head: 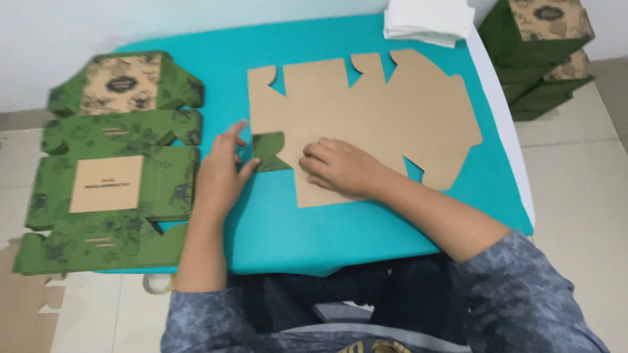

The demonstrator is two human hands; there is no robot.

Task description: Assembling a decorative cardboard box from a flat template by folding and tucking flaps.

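A flat brown cardboard box blank (392, 111) lies plain side up on the turquoise table (294, 222). One small flap (269, 151) at its left edge is folded over and shows its green printed side. My left hand (219, 173) has its fingers around that flap, thumb and forefinger at its edge. My right hand (340, 167) rests knuckles-down on the blank's lower left part, pressing it flat, fingers curled.
A stack of green printed flat box blanks (114, 163) lies at the table's left edge. White folded sheets (428, 19) sit at the far edge. Assembled green boxes (543, 52) are stacked on the floor to the right. A tape roll (157, 284) lies below the table.
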